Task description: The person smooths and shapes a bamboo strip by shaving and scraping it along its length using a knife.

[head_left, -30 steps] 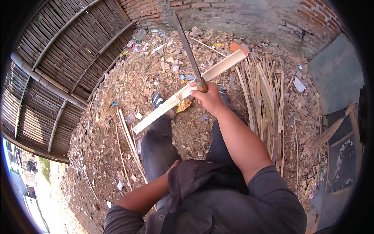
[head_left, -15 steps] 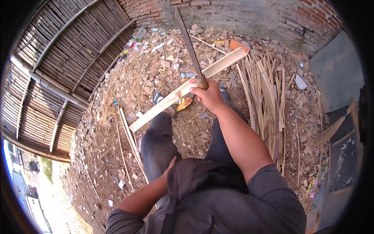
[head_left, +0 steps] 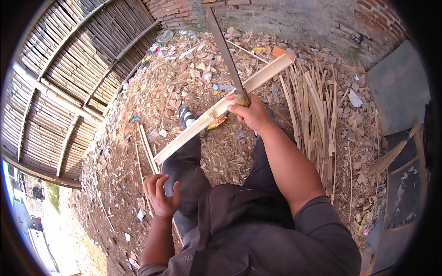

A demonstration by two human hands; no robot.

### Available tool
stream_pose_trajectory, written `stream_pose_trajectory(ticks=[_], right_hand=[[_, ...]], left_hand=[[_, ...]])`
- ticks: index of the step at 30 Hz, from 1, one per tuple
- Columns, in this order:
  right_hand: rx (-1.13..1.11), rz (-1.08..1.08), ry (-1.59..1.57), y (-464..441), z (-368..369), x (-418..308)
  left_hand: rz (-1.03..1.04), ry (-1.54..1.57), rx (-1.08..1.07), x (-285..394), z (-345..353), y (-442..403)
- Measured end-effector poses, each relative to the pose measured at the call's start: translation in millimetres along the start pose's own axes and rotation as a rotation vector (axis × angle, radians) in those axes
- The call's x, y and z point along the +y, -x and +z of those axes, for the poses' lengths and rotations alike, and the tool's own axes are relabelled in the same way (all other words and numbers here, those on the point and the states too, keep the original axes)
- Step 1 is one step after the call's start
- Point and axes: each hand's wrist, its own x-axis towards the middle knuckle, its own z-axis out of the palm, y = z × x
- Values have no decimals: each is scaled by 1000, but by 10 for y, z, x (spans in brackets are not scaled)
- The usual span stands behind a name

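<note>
My right hand (head_left: 252, 114) is wrapped around the wooden handle of a machete (head_left: 224, 48), whose long dark blade points up and away toward the wall. Just behind that hand a split length of bamboo (head_left: 186, 136) slants across in front of my legs, its hollow side facing up. Whether my right fingers also touch the bamboo cannot be made out. My left hand (head_left: 162, 193) is raised beside my left thigh, fingers loosely bent and apart, with nothing in it. It is close to the near left end of the bamboo.
Many long bamboo strips (head_left: 313, 106) lie in a pile at right. A few thin strips (head_left: 148, 149) rest on the ground at left. Rubble and litter cover the ground. A brick wall (head_left: 294, 20) stands ahead, a bamboo fence (head_left: 87, 55) at left and dark panels (head_left: 400, 87) at right.
My left hand has come off my left thigh and moved forward toward the bamboo's near end, opening out. The machete, right hand and bamboo have shifted only slightly.
</note>
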Motion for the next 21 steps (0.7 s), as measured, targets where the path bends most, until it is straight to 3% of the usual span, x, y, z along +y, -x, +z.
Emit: stream_pose_trajectory(ticks=[2,5,9,11,14,17,21], right_hand=[[-57,16,-42,3,26,17],[-143,18,-153,28,42,42],[-184,43,-184,117,4,2],[-144,34,-129,132,-50,21],[-4,-52,193,151,-200,72],[135,-358,657,204,-247,86],[-110,-379,861,327,-106,-29]], left_hand=[[134,-310,224,381,-109,-509],[68,-374,58,434,-58,-724],[-82,-197,-238,229,137,-755],[-113,-165,-163,294,199,-733],[-256,-184,-209,439,129,-700],[-307,-210,-212,564,-35,-709],[-280,-251,-185,688,-250,-831]])
